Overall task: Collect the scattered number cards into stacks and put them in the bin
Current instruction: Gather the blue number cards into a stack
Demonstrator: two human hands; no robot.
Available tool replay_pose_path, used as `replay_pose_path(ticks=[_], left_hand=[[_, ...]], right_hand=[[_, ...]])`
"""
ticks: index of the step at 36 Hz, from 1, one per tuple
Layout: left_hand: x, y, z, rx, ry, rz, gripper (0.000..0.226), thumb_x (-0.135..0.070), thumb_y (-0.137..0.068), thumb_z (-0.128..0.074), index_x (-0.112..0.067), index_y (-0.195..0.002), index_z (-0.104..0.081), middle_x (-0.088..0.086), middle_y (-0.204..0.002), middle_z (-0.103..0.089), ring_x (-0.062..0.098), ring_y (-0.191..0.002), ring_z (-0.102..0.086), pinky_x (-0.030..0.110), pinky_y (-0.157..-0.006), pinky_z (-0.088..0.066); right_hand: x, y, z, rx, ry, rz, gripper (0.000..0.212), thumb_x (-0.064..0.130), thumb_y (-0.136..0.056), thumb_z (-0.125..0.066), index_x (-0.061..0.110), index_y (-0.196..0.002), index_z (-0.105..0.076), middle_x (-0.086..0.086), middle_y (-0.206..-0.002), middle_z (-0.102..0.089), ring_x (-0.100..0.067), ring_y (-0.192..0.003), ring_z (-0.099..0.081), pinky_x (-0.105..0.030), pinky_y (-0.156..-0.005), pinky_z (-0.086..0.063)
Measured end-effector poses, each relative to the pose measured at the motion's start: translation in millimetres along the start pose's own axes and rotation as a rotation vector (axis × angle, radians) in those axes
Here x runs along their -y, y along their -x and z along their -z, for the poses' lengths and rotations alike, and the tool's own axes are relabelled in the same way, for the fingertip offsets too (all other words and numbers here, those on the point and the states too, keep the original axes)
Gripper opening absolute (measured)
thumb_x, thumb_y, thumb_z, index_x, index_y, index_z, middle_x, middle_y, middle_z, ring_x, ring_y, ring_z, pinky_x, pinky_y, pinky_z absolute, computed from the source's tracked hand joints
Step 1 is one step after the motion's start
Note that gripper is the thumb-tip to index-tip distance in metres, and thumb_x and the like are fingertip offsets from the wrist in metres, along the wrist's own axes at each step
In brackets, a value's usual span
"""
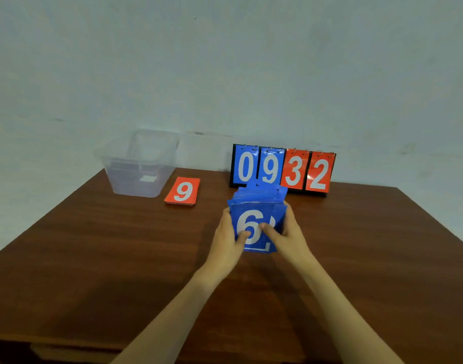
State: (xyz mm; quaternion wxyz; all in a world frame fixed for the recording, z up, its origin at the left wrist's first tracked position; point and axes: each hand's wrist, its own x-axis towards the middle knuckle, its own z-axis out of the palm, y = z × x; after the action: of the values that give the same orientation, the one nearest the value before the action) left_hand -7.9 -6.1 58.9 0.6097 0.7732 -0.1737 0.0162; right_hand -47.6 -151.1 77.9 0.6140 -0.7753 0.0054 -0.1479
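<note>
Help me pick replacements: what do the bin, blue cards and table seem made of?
The bin looks like clear, faintly frosted plastic: the table shows through its walls. The blue cards seem glossy plastic or laminated card, given their sheen. The table looks like varnished wood or veneer, showing grain.

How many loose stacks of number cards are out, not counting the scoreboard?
2. A red stack showing 9 lies on the table beside the bin; a blue stack showing 6 is held by the left hand and right hand. None appears hidden.
</note>
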Motion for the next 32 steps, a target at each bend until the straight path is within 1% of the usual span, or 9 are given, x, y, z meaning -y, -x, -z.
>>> replay_pose_path(ticks=[3, 7, 9, 12, 16, 20, 24, 28, 32], left_hand=[[10, 12, -5, 0.066, 0.025, 0.035, 0.071, -0.011, -0.085, -0.066, -0.038, -0.135, -0.023, -0.007, -0.133, -0.046, 0.009, -0.117, -0.053, 0.009, -0.070, -0.051], [13, 17, -11, 0.066, 0.083, 0.040, 0.098, -0.005, -0.082, -0.069, -0.040, -0.144, -0.002, -0.007, -0.142, -0.034, 0.011, -0.125, -0.047, 0.010, -0.081, -0.049], [10, 15, -13, 0.090, 0.092, 0.023, 0.099, -0.004, -0.085, -0.065, -0.043, -0.144, 0.004, -0.007, -0.143, -0.030, 0.010, -0.125, -0.046, 0.010, -0.082, -0.049], [7, 9, -17, 0.133, 0.001, -0.023, 0.100, -0.007, -0.087, -0.064, -0.047, -0.143, 0.010, -0.006, -0.146, -0.022, 0.010, -0.128, -0.043, 0.018, -0.088, -0.050], [1, 1, -22, 0.080, -0.136, -0.035, 0.105, -0.010, -0.086, -0.066, -0.038, -0.144, 0.017, -0.004, -0.150, -0.011, 0.009, -0.127, -0.040, 0.028, -0.093, -0.050], [6, 5, -22, 0.017, -0.288, -0.132, 0.094, -0.012, -0.087, -0.064, -0.038, -0.147, 0.005, -0.003, -0.149, -0.011, 0.002, -0.110, -0.046, 0.021, -0.078, -0.056], [13, 8, -18, 0.026, -0.347, -0.134, 0.077, -0.021, -0.093, -0.056, -0.039, -0.147, -0.005, -0.003, -0.148, -0.018, 0.012, -0.124, -0.045, 0.027, -0.083, -0.057], [10, 8, -16, 0.044, -0.300, -0.087, 0.087, -0.016, -0.091, -0.059, -0.042, -0.145, 0.004, 0.000, -0.141, -0.029, 0.016, -0.121, -0.048, 0.033, -0.085, -0.057], [7, 14, -15, -0.001, -0.222, -0.081, 0.093, -0.019, -0.091, -0.060, -0.057, -0.132, 0.013, -0.004, -0.133, -0.032, 0.013, -0.116, -0.050, 0.030, -0.080, -0.058]], right_hand=[[-14, 10, -4, 0.016, -0.011, -0.032, 0.069, 0.006, -0.088, -0.060, 0.034, -0.138, -0.023, 0.021, -0.110, -0.054, -0.003, -0.103, -0.061, -0.020, -0.076, -0.055], [-21, 13, -6, -0.065, -0.033, 0.023, 0.091, -0.001, -0.087, -0.060, 0.049, -0.140, -0.004, 0.012, -0.124, -0.044, -0.007, -0.110, -0.057, -0.020, -0.077, -0.055], [-16, 11, -6, -0.076, 0.015, 0.079, 0.089, -0.001, -0.088, -0.057, 0.050, -0.139, -0.006, 0.012, -0.130, -0.038, 0.000, -0.116, -0.050, -0.013, -0.076, -0.052], [-13, 7, -7, 0.005, 0.171, 0.126, 0.071, 0.002, -0.092, -0.053, 0.037, -0.144, -0.018, 0.010, -0.142, -0.027, 0.018, -0.114, -0.039, -0.004, -0.072, -0.047], [-12, 4, -14, 0.019, 0.346, 0.116, 0.067, 0.009, -0.096, -0.047, 0.031, -0.147, -0.011, 0.007, -0.144, -0.019, 0.010, -0.105, -0.045, -0.003, -0.065, -0.047], [-17, 4, -16, 0.052, 0.486, 0.177, 0.079, 0.007, -0.095, -0.048, 0.045, -0.144, 0.002, 0.008, -0.142, -0.012, -0.004, -0.087, -0.058, -0.012, -0.062, -0.052], [-25, 2, -13, 0.012, 0.599, 0.129, 0.072, 0.012, -0.095, -0.048, 0.038, -0.147, -0.006, -0.001, -0.144, -0.020, -0.025, -0.083, -0.063, -0.032, -0.063, -0.057], [-27, 3, -13, 0.013, 0.573, 0.111, 0.065, 0.013, -0.095, -0.049, 0.028, -0.147, -0.012, -0.003, -0.142, -0.027, -0.026, -0.095, -0.061, -0.036, -0.071, -0.058], [-20, 6, -14, 0.034, 0.521, 0.141, 0.064, 0.014, -0.095, -0.050, 0.028, -0.147, -0.014, -0.002, -0.141, -0.029, -0.016, -0.098, -0.055, -0.034, -0.078, -0.057]])
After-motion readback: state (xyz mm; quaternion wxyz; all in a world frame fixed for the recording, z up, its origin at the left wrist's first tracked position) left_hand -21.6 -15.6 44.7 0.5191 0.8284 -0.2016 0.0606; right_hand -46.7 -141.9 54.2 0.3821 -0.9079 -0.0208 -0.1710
